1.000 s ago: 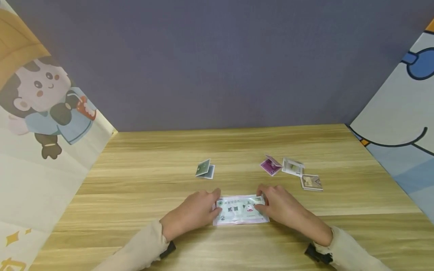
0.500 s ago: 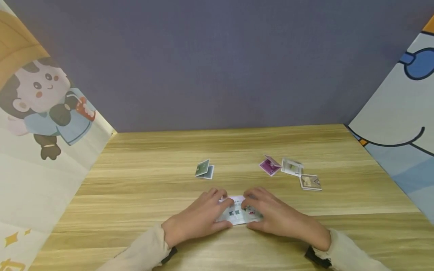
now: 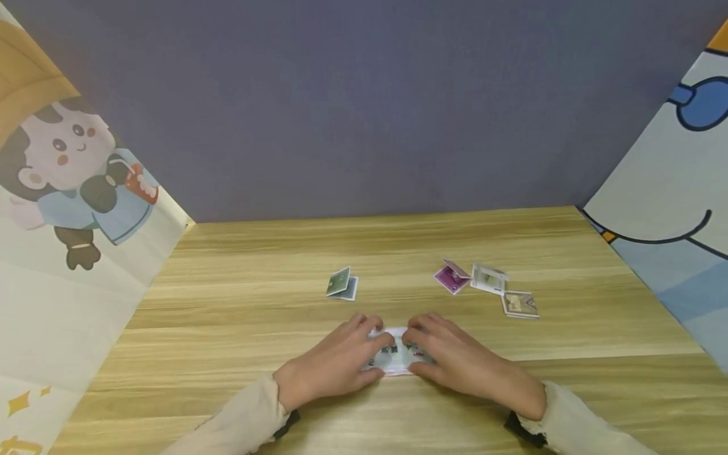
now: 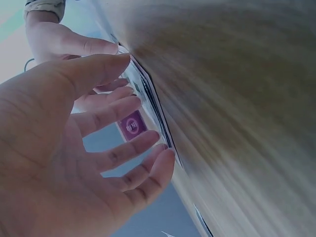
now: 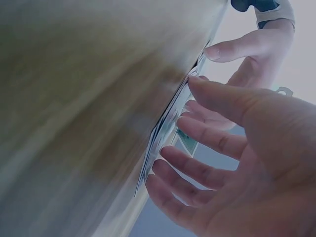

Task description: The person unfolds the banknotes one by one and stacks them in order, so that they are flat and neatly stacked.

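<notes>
A small stack of pale green banknotes lies flat on the table at the front middle. My left hand arches over its left part, fingers spread and fingertips pressing on the paper. From the other side, my right hand rests its fingertips on the right part. Only the middle strip of the top banknote shows between the hands in the head view. Seen edge-on in the left wrist view, the banknotes form several thin layers under the fingertips. The right wrist view shows those banknotes with their edges slightly apart.
Behind the left hand stands a folded green note. To the back right are a folded purple note, a folded pale note and a folded brown note. A grey panel rises at the table's back edge.
Both hands have moved inward from the banknotes' ends, and their fingers have gone from pinching the ends to pressing spread on top. The folded notes behind stay put.
</notes>
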### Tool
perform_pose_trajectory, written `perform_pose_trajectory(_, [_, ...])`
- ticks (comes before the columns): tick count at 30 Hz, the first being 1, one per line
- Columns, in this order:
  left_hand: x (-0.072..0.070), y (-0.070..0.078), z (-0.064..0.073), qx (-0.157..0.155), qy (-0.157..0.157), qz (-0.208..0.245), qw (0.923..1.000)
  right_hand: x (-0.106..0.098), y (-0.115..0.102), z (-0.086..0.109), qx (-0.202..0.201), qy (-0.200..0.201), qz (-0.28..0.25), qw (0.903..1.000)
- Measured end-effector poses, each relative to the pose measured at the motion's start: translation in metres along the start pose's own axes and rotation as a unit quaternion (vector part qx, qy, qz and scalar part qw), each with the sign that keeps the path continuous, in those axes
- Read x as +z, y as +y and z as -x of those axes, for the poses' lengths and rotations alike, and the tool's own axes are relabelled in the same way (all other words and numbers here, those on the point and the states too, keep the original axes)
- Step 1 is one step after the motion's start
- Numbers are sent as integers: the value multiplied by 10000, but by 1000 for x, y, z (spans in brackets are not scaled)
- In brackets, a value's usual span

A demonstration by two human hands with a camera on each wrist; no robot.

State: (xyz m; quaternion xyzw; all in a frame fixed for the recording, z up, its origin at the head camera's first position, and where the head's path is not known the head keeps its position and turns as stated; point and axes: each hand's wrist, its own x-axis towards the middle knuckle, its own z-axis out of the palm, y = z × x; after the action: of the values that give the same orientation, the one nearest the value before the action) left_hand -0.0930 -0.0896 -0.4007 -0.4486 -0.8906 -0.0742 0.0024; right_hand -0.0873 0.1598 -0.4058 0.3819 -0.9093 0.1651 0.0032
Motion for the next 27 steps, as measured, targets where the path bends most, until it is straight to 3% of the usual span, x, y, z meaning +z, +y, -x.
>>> perform_pose_trajectory(21, [-1,4,0,-234,37,91,9997,-1,-3,-2,-54,-193,-36,9998])
perform_pose_trajectory(27, [0,10,-2,-157,81,-70,9998,-3,-3,0,55,-290,-231,9993])
